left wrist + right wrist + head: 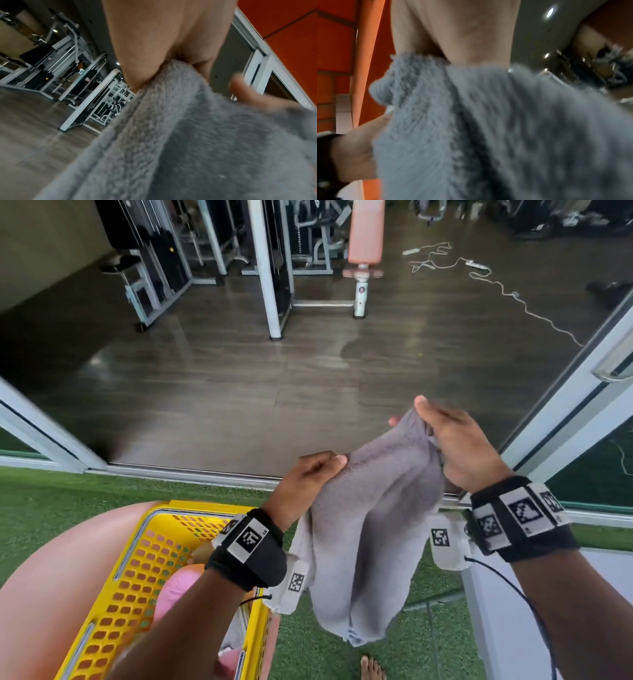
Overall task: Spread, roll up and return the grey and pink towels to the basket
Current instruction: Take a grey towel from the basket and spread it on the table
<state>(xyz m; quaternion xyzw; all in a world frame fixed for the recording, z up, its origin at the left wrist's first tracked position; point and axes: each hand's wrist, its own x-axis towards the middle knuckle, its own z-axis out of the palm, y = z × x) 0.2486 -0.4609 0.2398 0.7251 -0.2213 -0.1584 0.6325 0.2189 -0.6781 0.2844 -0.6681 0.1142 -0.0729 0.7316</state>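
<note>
A fluffy grey towel (370, 529) hangs crumpled in the air between both hands, above the green turf. My left hand (308, 481) grips its upper left edge with curled fingers. My right hand (445, 446) pinches the upper right corner a little higher. The left wrist view is filled by the grey towel (197, 135) under my left hand (154, 54). Blurred in the right wrist view, the grey towel (479, 128) hangs from my right hand (453, 33). A pink towel (178, 587) lies rolled in the yellow basket (130, 559) at lower left, partly hidden by my left forearm.
The basket sits on a pink padded surface (51, 594). Green turf (325, 655) covers the ground, and a bare foot (371, 669) shows at the bottom. A sliding door track (191, 474) leads to a dark gym floor with weight machines (274, 268). A white door frame (565, 412) stands right.
</note>
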